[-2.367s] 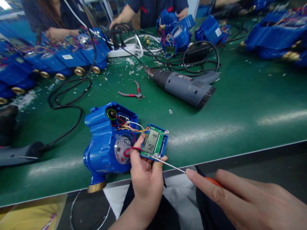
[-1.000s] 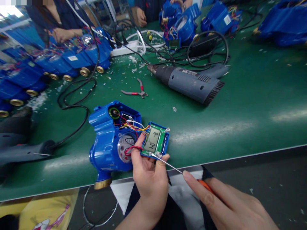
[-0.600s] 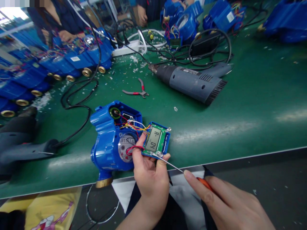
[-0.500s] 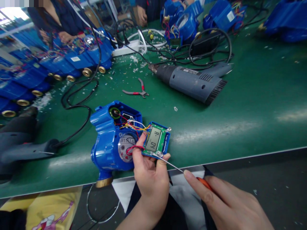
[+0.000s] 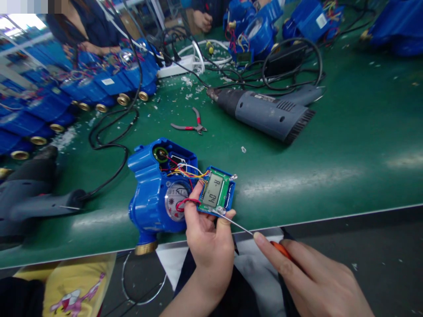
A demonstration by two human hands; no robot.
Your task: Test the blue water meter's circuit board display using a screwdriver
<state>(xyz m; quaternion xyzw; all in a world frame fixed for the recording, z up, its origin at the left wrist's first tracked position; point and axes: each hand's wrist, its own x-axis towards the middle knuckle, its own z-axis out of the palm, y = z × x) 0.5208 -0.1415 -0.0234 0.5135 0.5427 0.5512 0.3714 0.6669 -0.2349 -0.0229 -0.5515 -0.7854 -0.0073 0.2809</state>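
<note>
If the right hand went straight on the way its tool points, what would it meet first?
Probably the board: the tool in the right hand has its tip at the board's lower edge, close by the left hand. Depth is unclear, so I can't tell whether tip and board touch.

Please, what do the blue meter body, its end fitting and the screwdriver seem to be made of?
Blue meter body: plastic or painted metal, given its smooth, glossy highlights. End fitting: probably brass, from its golden sheen. Screwdriver shaft: shiny silver, likely steel; orange handle: perhaps plastic, mostly covered.
</note>
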